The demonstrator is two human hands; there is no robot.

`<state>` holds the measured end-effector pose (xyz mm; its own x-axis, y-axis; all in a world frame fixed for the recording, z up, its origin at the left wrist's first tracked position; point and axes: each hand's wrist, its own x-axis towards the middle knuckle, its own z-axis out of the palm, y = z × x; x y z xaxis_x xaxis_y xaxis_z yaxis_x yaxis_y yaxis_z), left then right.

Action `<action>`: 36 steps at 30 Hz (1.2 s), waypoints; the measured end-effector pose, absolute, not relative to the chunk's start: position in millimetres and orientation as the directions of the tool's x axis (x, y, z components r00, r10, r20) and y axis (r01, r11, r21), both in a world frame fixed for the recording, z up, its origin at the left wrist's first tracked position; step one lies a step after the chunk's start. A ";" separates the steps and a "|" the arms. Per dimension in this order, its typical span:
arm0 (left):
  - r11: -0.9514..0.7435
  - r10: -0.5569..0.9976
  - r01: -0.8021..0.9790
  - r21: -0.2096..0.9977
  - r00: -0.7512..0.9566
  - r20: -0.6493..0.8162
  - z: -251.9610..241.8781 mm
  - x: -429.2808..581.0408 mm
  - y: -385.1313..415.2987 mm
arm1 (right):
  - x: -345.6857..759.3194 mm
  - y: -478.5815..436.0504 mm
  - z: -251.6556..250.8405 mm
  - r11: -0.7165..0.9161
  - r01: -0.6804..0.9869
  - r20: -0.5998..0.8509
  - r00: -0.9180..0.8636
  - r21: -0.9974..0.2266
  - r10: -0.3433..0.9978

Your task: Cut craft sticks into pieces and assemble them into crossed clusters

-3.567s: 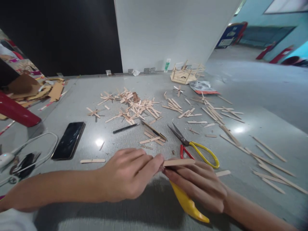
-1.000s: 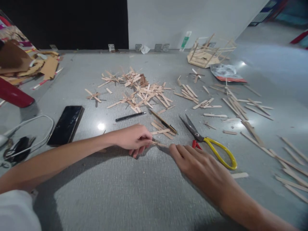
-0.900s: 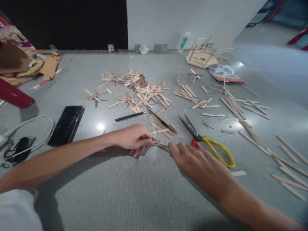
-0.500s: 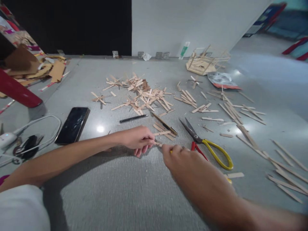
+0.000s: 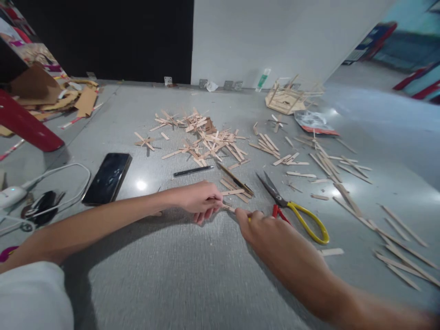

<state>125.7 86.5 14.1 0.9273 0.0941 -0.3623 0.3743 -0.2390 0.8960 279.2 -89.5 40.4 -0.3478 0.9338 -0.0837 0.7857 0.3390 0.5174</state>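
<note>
My left hand (image 5: 204,199) is closed in a pinch on a small wooden craft stick (image 5: 228,207), whose end sticks out to the right. Close by, my right hand (image 5: 263,227) is wrapped round a tool, mostly hidden in the fist; a yellow bit of it shows between the fingers. The tool's tip seems to meet the stick, but its kind cannot be made out. Behind the hands lie a few craft sticks (image 5: 237,190) and a gold-and-black pen-like tool (image 5: 237,178). Scissors (image 5: 282,201) with a yellow loop and a red handle part lie beside my right hand.
A pile of sticks (image 5: 215,140) covers the middle back, and long sticks (image 5: 354,201) trail down the right. At left are a phone (image 5: 108,178), a white cable (image 5: 65,167) and keys (image 5: 44,208). A wooden stick frame (image 5: 283,103) stands far back; a black pen (image 5: 193,171) lies centrally.
My right hand has drawn back slightly to the right, showing a little more of the stick between the hands. My left hand keeps its pinch. The view has shifted slightly.
</note>
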 end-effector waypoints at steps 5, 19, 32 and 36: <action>-0.221 0.094 0.375 0.900 0.927 -0.364 13.8 125.9 86.4 | 275.6 -65.6 65.1 0.439 0.825 -0.211 -0.387 0.356 0.898; -0.242 0.090 0.373 0.896 0.928 -0.362 15.4 126.5 88.0 | 278.0 -88.5 31.0 0.266 0.784 -0.093 -0.260 0.561 0.961; -0.254 0.112 0.377 0.891 0.926 -0.361 15.4 127.0 85.8 | 260.6 -85.6 42.9 0.198 0.816 -0.189 -0.111 0.544 0.976; -0.248 0.095 0.360 0.899 0.933 -0.347 13.4 126.9 87.6 | 248.1 -75.5 60.8 0.287 0.836 -0.239 -0.193 0.468 0.952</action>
